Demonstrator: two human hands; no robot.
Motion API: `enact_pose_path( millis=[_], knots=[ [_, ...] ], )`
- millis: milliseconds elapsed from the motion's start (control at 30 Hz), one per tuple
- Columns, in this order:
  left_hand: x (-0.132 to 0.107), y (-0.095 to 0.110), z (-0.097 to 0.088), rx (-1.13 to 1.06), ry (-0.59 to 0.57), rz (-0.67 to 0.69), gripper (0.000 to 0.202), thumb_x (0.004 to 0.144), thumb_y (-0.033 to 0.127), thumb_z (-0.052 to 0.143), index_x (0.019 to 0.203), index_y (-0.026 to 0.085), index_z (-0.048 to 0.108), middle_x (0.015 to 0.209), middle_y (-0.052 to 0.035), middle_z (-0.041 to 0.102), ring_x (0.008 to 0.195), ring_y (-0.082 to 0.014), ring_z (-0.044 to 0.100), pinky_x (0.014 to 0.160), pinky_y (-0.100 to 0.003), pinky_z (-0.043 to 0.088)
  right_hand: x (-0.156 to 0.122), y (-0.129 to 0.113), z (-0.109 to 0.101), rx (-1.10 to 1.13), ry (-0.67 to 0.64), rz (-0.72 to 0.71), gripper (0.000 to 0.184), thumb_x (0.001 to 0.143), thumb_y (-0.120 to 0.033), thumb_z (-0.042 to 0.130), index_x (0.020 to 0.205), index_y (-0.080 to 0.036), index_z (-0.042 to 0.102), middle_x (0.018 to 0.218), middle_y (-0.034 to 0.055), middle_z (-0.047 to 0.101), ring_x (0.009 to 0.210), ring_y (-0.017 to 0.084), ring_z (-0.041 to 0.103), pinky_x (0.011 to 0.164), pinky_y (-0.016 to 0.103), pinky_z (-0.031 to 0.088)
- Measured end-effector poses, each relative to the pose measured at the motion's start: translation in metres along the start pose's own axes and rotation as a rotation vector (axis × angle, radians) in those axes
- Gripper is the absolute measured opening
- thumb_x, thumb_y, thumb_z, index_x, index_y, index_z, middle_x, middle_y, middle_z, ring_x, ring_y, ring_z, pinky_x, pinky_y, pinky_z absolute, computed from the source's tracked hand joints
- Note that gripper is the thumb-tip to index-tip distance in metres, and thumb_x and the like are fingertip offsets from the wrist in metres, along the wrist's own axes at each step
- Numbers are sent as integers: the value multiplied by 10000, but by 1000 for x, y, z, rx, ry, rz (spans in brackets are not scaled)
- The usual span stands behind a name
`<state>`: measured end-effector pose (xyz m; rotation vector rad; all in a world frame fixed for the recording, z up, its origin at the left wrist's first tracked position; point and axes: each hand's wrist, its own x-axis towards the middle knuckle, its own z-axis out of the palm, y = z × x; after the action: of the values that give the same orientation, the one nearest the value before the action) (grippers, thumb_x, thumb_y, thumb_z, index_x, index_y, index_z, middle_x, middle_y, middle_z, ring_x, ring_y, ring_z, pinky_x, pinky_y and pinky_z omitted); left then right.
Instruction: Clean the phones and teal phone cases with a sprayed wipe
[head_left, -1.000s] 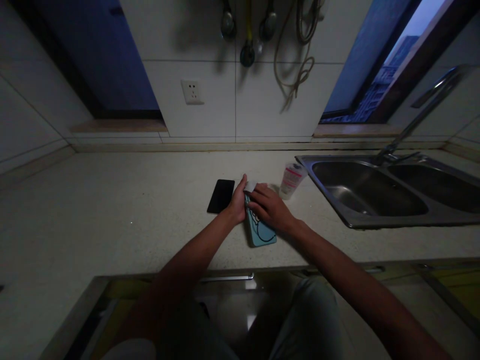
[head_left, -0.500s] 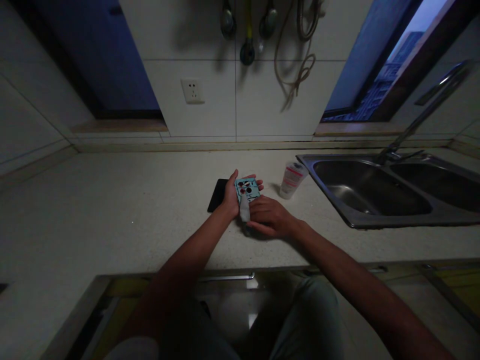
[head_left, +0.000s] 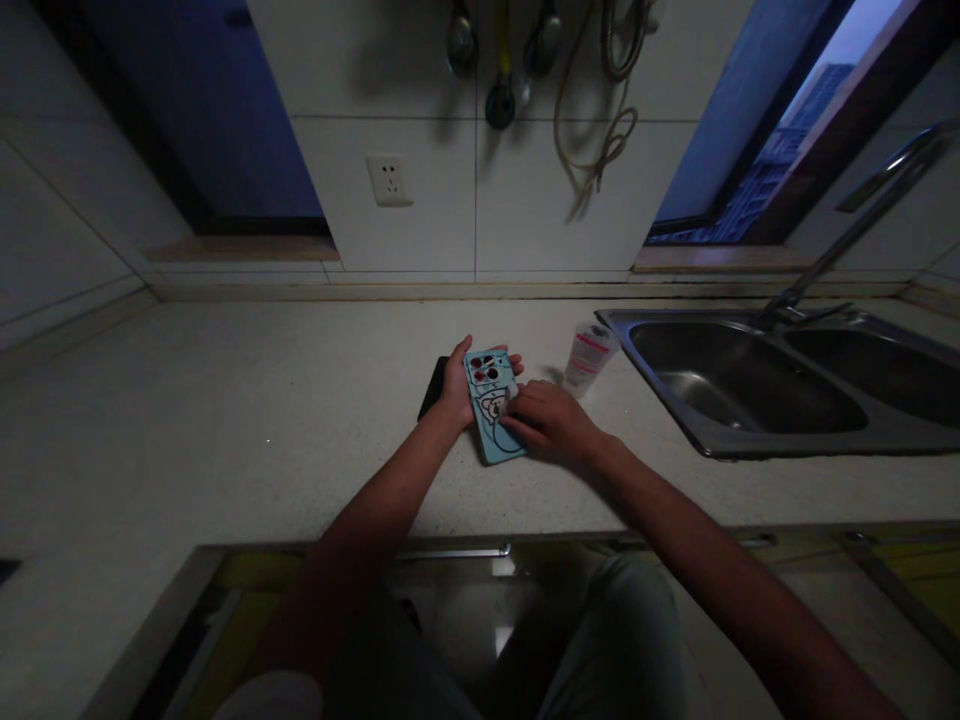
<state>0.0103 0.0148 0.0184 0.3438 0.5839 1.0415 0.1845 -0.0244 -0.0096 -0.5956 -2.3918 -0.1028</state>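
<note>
A light blue phone case (head_left: 486, 418) with a cartoon drawing and round camera holes lies across my left hand (head_left: 454, 388). The thumb grips its left edge and the fingertips show beyond its far right corner. Pinched in my right hand (head_left: 553, 420) is a small greyish-white wipe (head_left: 512, 391), resting against the case's right side; whether it is tissue or cloth I cannot tell. Partly covered by my left hand, a black phone-like slab (head_left: 433, 388) lies flat on the counter.
A clear plastic cup (head_left: 588, 358) with pink print stands tilted right of my hands. Farther right is a steel double sink (head_left: 705, 440) with a faucet (head_left: 795, 292). The pale countertop (head_left: 300, 400) runs to a tiled wall with a socket (head_left: 389, 180).
My right hand and the wipe have shifted up to the case's right side. The case's lower part, with its drawing, now shows. My left hand still holds it.
</note>
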Motion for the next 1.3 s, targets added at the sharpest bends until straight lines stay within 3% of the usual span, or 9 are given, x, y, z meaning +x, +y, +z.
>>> enact_pose_path(
  millis=[167, 333, 600, 733, 900, 1033, 1167, 1300],
  knots=[
    [0, -8, 3, 12, -49, -73, 559, 988, 500, 386, 1205, 69, 669, 892, -187, 768, 764, -290, 750, 747, -449, 594, -3, 13, 0, -112, 123, 208, 232, 1009, -312, 536, 922, -181, 707, 887, 110, 679, 820, 234, 570, 726, 363, 442],
    [-3, -14, 8, 32, -59, -117, 555, 1007, 481, 369, 1218, 70, 676, 802, -152, 762, 700, -266, 741, 715, -418, 594, -3, 13, 2, -127, 217, 272, 231, 1010, -276, 516, 1062, -186, 721, 979, 128, 682, 906, 265, 580, 802, 419, 485],
    [-2, -18, 10, 49, -78, -100, 519, 1006, 460, 396, 1197, 77, 690, 735, -121, 752, 579, -224, 705, 675, -373, 593, -3, 11, 3, -142, 211, 327, 282, 1009, -299, 495, 1173, -194, 698, 1080, 142, 643, 995, 289, 559, 861, 462, 480],
    [0, -17, 5, 53, -52, -50, 525, 987, 472, 424, 1238, 82, 670, 903, -166, 776, 735, -264, 749, 760, -414, 597, -3, 12, 1, -107, 202, 261, 236, 1005, -293, 518, 1016, -188, 730, 992, 125, 659, 926, 264, 568, 809, 424, 471],
    [1, -12, 2, 52, -21, 36, 556, 970, 490, 428, 1305, 94, 628, 1077, -198, 759, 868, -296, 752, 857, -455, 576, 1, 6, -4, 22, 93, 93, 282, 1013, -298, 521, 857, -178, 723, 836, 94, 650, 808, 227, 560, 741, 384, 445],
    [3, -10, 1, 66, 0, 59, 576, 968, 500, 427, 1320, 86, 621, 1077, -198, 759, 818, -280, 748, 835, -427, 573, 5, -7, -4, 143, 42, -64, 233, 1009, -282, 537, 907, -173, 714, 869, 88, 665, 831, 214, 584, 760, 369, 463],
    [5, -10, 0, 71, 24, 36, 567, 976, 495, 399, 1312, 100, 629, 1027, -182, 769, 765, -270, 741, 767, -413, 578, 7, -21, 1, 151, 15, -173, 241, 1003, -314, 550, 1117, -162, 697, 1106, 147, 673, 1039, 260, 597, 885, 428, 474],
    [4, -8, -1, 59, 15, 32, 560, 968, 500, 409, 1301, 107, 628, 1003, -172, 773, 730, -265, 732, 717, -415, 579, 9, -29, 3, 169, -24, -243, 189, 991, -296, 575, 998, -177, 721, 1063, 122, 683, 996, 241, 593, 882, 411, 458]
  ],
)
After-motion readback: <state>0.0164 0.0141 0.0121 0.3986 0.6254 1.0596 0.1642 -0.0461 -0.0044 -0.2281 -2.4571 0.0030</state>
